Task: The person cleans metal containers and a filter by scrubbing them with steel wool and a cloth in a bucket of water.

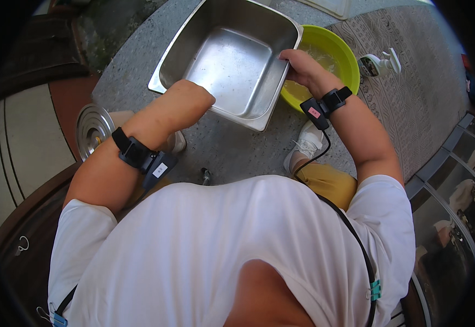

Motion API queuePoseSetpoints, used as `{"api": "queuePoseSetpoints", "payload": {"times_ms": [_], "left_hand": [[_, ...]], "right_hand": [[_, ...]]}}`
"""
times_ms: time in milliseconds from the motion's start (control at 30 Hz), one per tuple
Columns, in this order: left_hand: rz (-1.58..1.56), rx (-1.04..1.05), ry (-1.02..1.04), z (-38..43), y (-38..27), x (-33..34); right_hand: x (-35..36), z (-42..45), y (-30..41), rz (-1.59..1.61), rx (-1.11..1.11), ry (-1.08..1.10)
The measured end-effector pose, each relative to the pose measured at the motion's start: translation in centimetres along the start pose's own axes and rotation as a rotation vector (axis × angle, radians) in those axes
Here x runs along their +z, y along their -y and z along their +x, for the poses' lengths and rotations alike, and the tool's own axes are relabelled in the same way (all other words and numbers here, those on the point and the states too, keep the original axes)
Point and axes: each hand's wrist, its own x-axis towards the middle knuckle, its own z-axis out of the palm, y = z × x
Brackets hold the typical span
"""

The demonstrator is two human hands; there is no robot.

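Observation:
Both hands hold a deep rectangular stainless steel pan [229, 69], its inside facing up towards me. My left hand [190, 102] is closed on the near left rim. On the right side, my right hand [300, 69] grips the rim, with the thumb on top and the fingers partly hidden beneath. Under and beside the pan's right edge is a yellow-green plastic basin [349, 61] with cloudy liquid in it. The pan covers part of this basin.
A white spray bottle [378, 64] lies on a patterned mat [421, 94] at right. A round metal lid [94, 128] stands at left near my forearm. My shoes [307, 143] are on the grey floor [237, 159]. A glass-fronted cabinet [446, 184] is at far right.

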Motion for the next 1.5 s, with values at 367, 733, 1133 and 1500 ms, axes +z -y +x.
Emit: {"api": "queuePoseSetpoints", "payload": {"times_ms": [367,733,1133,1500], "left_hand": [[-0.848,-0.569,-0.871,-1.7,7.6,-1.7],[-1.617,-0.324,-1.342,-1.9,6.3,-4.3],[-1.958,-0.030,-0.797,-2.4,5.5,-4.9],[-1.148,-0.056,0.292,12.0,-1.4,2.4]], "right_hand": [[1.1,0.0,1.7,0.389,-0.378,-0.231],[2.3,-0.6,2.3,0.482,-0.580,-0.229],[-0.6,-1.6,2.6,0.411,-0.712,-0.262],[-17.1,-9.1,8.0,0.334,-0.976,-0.556]]}}
